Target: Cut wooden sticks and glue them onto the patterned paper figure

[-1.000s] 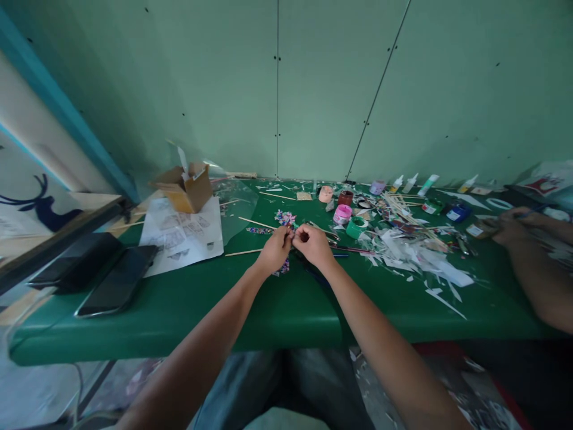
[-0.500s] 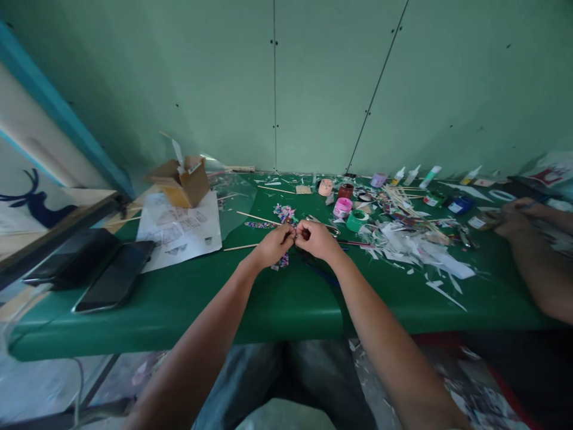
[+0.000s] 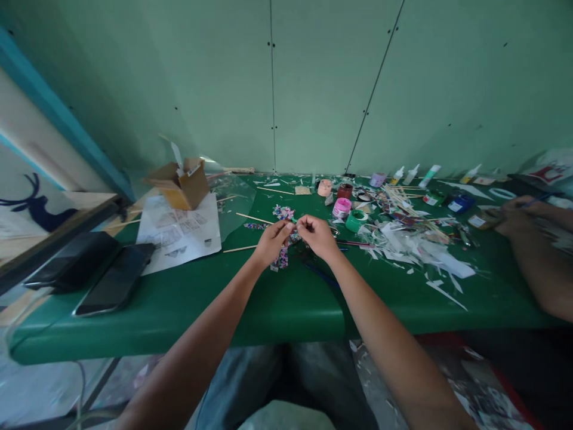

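Note:
My left hand (image 3: 271, 242) and my right hand (image 3: 319, 236) meet over the middle of the green-covered table, fingertips almost touching. Both are closed in a pinch. A small greenish bit (image 3: 293, 220) shows between the fingertips; its kind is too small to make out. Under and around my hands lie multicoloured speckled pieces in pink, purple and blue: one piece (image 3: 283, 212) just behind, another piece (image 3: 280, 258) below my left hand, and a narrow strip (image 3: 255, 226) to the left. Thin wooden sticks (image 3: 240, 248) lie left of my left hand.
Open paint jars, pink (image 3: 342, 208) and green (image 3: 356, 220), stand beyond my right hand. Paper scraps (image 3: 416, 245) and sticks spread to the right. At left are a cardboard box (image 3: 185, 185), a printed sheet (image 3: 179, 230) and a phone (image 3: 115, 279). Another person's arm (image 3: 532, 251) is far right.
My hands have shifted up slightly and my fingers have turned. The greenish bit now shows between the fingertips, and more of the speckled piece below is uncovered.

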Demonstrator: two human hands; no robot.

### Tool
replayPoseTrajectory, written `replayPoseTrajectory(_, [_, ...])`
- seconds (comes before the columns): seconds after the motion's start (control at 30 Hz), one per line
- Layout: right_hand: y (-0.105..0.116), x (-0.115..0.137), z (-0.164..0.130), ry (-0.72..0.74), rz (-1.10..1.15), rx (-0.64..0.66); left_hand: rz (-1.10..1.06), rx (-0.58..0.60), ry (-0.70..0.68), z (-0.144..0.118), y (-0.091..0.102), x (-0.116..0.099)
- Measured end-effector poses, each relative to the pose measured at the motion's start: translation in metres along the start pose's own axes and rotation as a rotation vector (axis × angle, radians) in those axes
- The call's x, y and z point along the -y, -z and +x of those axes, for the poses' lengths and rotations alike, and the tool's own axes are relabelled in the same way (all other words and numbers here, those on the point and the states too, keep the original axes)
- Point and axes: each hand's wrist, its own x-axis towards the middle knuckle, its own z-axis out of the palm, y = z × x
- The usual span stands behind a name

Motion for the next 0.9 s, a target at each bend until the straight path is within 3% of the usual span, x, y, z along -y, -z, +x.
replayPoseTrajectory(0.3, [-0.0025, 0.0034, -0.0002, -0.018, -0.024, -0.001, 0.050, -0.092, -0.013, 0.0002, 0.0008, 0.0008])
replayPoseTrajectory(0.9, [-0.0014, 0.0014, -0.0023, 0.009, -0.046, 0.089, 0.210, 0.142, -0.096, 0.0025, 0.0070, -0.0024])
